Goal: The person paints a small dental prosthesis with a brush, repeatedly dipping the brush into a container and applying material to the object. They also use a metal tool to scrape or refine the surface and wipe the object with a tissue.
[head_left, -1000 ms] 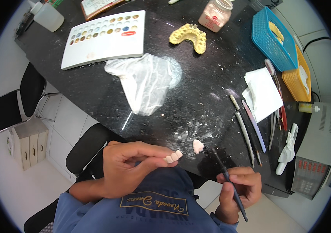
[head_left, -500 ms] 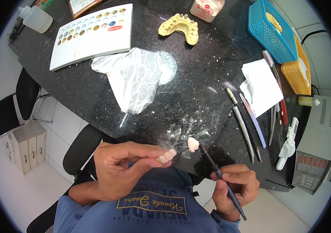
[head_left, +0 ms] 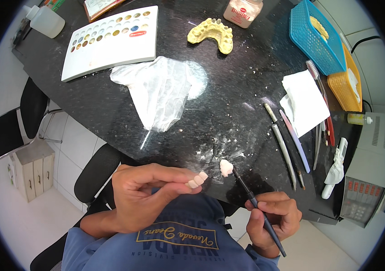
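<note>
Row of teeth (head_left: 197, 180) pinched in the left hand (head_left: 133, 198), by the near edge of the worktop (head_left: 246, 86).
It might pop out and fall if the fingers slip or squeeze too hard. It pokes out past the tips of that grip, between thumb and finger. The right hand (head_left: 285, 216) pinches a thin dark tool (head_left: 248, 193), its tip right by a pink lump (head_left: 226, 168).

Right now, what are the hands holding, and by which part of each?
Left hand: row of tooth-shaped pieces, pinched at the end nearest the palm, between thumb and forefinger. Right hand: dark slender tool, held around mid-shaft.
</note>
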Demonstrator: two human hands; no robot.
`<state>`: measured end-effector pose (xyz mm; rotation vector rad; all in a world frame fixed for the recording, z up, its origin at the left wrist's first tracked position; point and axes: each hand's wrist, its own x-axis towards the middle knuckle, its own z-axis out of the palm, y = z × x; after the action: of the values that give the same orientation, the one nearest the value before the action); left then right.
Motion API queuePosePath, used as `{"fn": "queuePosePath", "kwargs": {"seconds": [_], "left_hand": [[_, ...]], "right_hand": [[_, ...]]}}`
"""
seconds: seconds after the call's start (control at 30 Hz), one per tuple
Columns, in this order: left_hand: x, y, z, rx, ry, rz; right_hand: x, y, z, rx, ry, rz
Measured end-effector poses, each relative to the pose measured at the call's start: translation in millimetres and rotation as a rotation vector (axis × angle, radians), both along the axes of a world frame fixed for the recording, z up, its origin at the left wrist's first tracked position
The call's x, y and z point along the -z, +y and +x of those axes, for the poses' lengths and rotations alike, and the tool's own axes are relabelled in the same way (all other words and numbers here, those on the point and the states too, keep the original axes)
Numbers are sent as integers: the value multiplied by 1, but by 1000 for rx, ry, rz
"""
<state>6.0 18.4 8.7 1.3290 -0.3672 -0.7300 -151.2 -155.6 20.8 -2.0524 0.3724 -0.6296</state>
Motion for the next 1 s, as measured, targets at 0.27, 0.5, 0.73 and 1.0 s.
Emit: {"fn": "queuePosePath", "kwargs": {"seconds": [0.27, 0.5, 0.73, 1.0], "left_hand": [[0, 0, 1, 20, -18, -6], [0, 0, 1, 28, -62, -1], [1, 2, 2, 56, -101, 5], [3, 1, 3, 61, -120, -8]], "right_hand": [[4, 1, -4, 7, -108, 38], [-11, -1, 5, -266, -143, -25], [-4, 11, 12, -202, -168, -21], [-3, 11, 14, -203, -157, -75]]}}
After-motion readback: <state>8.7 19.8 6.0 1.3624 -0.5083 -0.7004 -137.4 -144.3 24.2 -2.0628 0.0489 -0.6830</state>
